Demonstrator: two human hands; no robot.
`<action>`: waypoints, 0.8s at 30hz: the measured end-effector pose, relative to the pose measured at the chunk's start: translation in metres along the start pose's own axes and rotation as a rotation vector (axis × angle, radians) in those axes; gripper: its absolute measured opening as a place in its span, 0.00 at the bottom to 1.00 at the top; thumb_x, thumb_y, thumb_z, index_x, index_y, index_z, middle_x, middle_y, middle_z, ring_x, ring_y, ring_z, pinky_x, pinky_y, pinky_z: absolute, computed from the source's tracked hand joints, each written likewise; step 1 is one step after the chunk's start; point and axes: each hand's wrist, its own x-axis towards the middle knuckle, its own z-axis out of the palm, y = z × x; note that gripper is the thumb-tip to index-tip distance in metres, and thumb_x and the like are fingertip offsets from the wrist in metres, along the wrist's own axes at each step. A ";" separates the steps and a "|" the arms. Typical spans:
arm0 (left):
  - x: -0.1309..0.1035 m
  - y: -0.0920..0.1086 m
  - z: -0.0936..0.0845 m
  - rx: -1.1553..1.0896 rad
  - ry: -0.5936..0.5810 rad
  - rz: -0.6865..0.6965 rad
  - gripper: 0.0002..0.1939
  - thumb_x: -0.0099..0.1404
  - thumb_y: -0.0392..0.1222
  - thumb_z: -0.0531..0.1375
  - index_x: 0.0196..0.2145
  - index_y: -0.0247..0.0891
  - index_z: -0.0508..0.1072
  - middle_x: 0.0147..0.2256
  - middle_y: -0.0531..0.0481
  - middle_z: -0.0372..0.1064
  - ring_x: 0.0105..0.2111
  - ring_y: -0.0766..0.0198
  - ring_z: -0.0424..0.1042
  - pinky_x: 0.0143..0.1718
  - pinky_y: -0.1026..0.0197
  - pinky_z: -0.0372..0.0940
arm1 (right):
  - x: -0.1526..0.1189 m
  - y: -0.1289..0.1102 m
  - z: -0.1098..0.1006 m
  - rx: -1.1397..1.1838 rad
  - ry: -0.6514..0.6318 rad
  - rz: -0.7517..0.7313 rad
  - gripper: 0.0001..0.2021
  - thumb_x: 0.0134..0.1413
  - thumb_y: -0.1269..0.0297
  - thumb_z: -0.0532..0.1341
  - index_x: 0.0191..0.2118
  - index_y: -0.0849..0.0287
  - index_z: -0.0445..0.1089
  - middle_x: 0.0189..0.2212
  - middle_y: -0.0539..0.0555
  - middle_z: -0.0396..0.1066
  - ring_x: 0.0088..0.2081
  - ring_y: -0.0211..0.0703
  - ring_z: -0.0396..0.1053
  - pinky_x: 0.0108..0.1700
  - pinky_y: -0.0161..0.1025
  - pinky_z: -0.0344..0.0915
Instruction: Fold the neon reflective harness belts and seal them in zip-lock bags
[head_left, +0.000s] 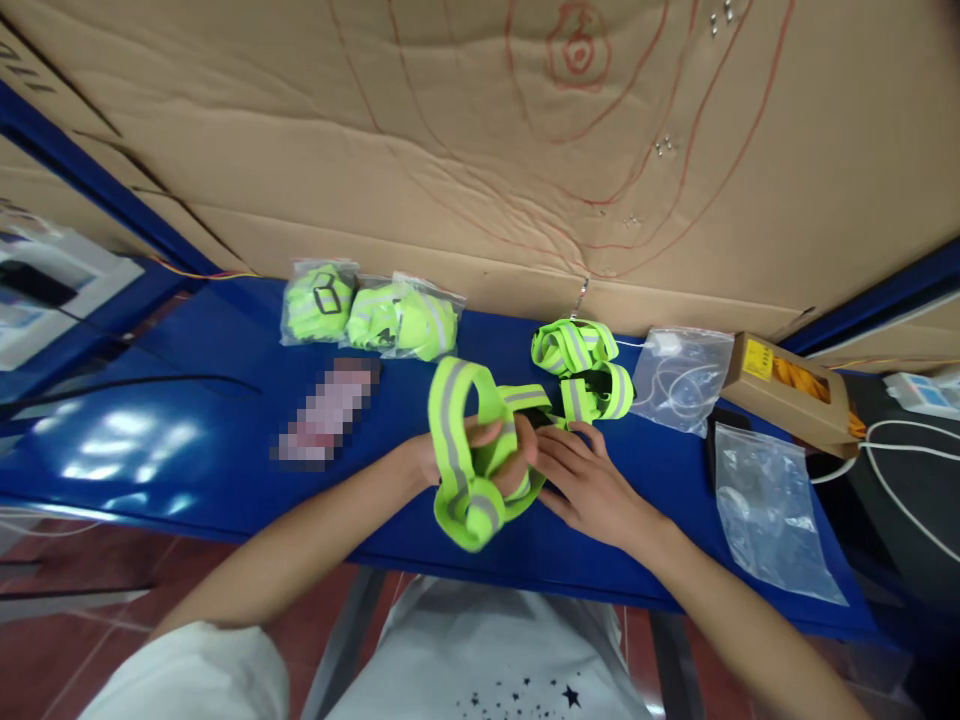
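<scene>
A neon-yellow reflective strap (452, 420) with a grey stripe hangs in loops over the front part of the blue table. My left hand (491, 445) is closed around it, its fingers partly covered by the loops. Close on the right, my right hand (592, 485) has its fingers bent onto a dark part of the strap, where their tips are partly hidden. Just beyond my right hand lies a coiled reflective strap (574, 347), along with another looped section (598, 393); whether that section joins the held strap I cannot tell.
Clear bags of yellow straps (320, 303) (405, 318) lie along the back of the blue table (225, 420). A blurred pinkish object (328, 412) is at left. At right are a bagged white cable (682, 378), an empty plastic bag (772, 510) and a cardboard box (795, 390). A cardboard panel (450, 150) stands behind.
</scene>
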 end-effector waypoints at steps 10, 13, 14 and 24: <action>-0.011 0.051 0.009 0.721 -0.411 -0.158 0.29 0.63 0.62 0.67 0.61 0.63 0.73 0.66 0.58 0.66 0.67 0.49 0.66 0.64 0.54 0.65 | -0.008 0.021 -0.011 0.086 -0.044 0.079 0.31 0.52 0.85 0.52 0.59 0.56 0.72 0.59 0.55 0.74 0.64 0.51 0.66 0.63 0.52 0.61; -0.026 0.055 -0.001 0.906 -0.241 -0.058 0.19 0.63 0.60 0.68 0.52 0.65 0.81 0.58 0.55 0.75 0.59 0.50 0.76 0.54 0.56 0.74 | -0.006 0.019 -0.014 0.092 0.084 0.162 0.25 0.61 0.81 0.53 0.58 0.54 0.72 0.54 0.56 0.77 0.58 0.51 0.72 0.59 0.50 0.66; -0.028 0.054 -0.003 0.918 -0.205 -0.033 0.16 0.64 0.59 0.67 0.49 0.62 0.83 0.54 0.52 0.78 0.54 0.51 0.79 0.50 0.56 0.75 | -0.006 0.018 -0.013 0.081 0.132 0.203 0.22 0.65 0.77 0.53 0.59 0.54 0.71 0.54 0.56 0.77 0.57 0.50 0.73 0.58 0.50 0.67; 0.005 -0.027 -0.025 1.811 0.439 0.282 0.24 0.74 0.53 0.59 0.61 0.39 0.71 0.62 0.36 0.68 0.64 0.44 0.65 0.65 0.40 0.56 | -0.007 0.029 0.007 -0.234 -0.013 0.377 0.25 0.73 0.53 0.55 0.68 0.60 0.62 0.66 0.66 0.65 0.65 0.61 0.62 0.61 0.56 0.60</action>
